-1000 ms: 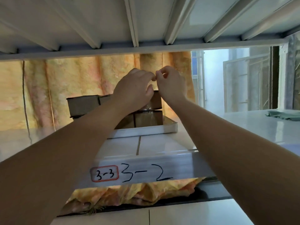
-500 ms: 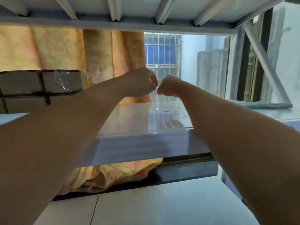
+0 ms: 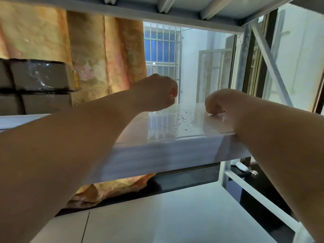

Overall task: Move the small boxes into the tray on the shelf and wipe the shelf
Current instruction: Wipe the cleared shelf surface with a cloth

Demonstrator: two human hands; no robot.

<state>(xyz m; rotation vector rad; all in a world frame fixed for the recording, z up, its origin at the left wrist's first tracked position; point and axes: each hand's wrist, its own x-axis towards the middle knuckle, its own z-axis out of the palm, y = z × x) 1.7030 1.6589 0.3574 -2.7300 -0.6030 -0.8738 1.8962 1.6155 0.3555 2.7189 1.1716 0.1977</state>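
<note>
Several small brown boxes stand stacked in two layers at the far left of the white shelf; the tray under them shows only as a pale rim. My left hand hovers over the middle of the shelf with its fingers curled into a loose fist, holding nothing. My right hand is also closed, its knuckles resting on the shelf surface further right. Small water drops lie on the shelf between the hands. No cloth is in view.
The shelf above hangs low over my hands. A grey diagonal brace and post close off the right end. An orange curtain hangs behind, and a lower white shelf lies below.
My view swung right, so the boxes slid to the left edge. Both hands left the boxes, moved right over the shelf and drew apart. The green cloth at the right went out of view.
</note>
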